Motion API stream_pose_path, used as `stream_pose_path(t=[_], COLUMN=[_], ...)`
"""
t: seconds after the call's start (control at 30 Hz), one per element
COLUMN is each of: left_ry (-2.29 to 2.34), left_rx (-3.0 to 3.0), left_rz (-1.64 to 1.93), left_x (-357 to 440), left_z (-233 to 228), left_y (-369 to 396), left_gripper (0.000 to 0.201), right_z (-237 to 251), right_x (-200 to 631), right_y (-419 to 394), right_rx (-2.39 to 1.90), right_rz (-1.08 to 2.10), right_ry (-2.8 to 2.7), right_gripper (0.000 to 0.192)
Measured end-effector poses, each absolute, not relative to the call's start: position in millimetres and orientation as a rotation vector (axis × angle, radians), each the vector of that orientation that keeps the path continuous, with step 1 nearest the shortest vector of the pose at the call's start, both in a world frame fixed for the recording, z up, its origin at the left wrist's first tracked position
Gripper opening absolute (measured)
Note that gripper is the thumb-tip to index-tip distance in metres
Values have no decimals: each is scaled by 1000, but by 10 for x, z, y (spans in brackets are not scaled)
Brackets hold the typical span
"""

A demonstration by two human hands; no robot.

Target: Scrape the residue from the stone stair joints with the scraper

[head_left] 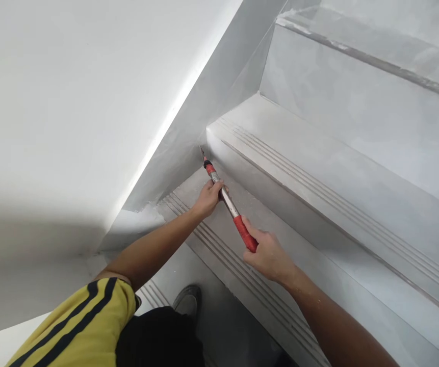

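Yellow sleeve (pixel 77 326) with dark stripes nearest, at left; dark shoe (pixel 189 300) beyond, on lower stair. Right hand (pixel 272 256): fingers closed round red grip (pixel 245 234), near end of tool (pixel 214 176), mid-scene. Left hand (pixel 208 199), nearer tip (pixel 202 152): fingers curled round metal shaft (pixel 230 205). Long axis slants far and left from right hand, past left hand, toward corner between step (pixel 242 171) and grey skirting (pixel 219 76); contact there cannot be told. Upper stairs (pixel 337 71) far right; white wall (pixel 70 102) left.

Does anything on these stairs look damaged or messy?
Yes: whitish smears mark the upper step's front edge, and a ragged white patch sits at the grey skirting, left of the left hand. Both interrupt smoother grey; I can't tell whether it's damage.
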State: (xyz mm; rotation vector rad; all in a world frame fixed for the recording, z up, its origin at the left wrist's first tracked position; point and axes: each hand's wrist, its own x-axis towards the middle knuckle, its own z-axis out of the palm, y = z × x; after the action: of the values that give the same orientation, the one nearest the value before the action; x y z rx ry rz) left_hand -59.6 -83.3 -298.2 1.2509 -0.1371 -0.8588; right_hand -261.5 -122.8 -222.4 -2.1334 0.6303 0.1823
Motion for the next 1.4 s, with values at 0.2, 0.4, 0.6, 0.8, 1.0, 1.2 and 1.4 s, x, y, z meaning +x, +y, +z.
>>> stream_pose_path(t=[0.2,0.4,0.6,0.8,1.0,1.2,1.4], left_ry=[-149,-188,-211,-200,-213,-222,-216], left_rx=[1256,1239,1199,1155,1135,1118,1114], left_rz=[-849,-880,-919,-927,-948,-935,-925], left_x=[-572,-557,-535,-557,-558,-561,-594], left_z=[-3021,-3047,-3055,-2990,-2949,-2854,-2759], left_y=[-905,-930,-913,-906,-922,-905,-919], left_gripper=[17,20,23,22,23,25,24], right_z=[-2196,-2159,-2153,-2128,-2137,-2032,-1997], right_x=[-2599,-2579,-2566,-2588,-2584,-2591,-2614], right_y=[-1325,-1349,-1310,-1347,-1306,-1243,-1286], right_rx=[-2100,-2087,-2074,-2090,-2162,-2185,-2217], right_rz=[215,227,268,285,231,224,213], right_ry=[689,742,735,745,759,776,731], right_gripper=[79,79,80,79,78,77,78])
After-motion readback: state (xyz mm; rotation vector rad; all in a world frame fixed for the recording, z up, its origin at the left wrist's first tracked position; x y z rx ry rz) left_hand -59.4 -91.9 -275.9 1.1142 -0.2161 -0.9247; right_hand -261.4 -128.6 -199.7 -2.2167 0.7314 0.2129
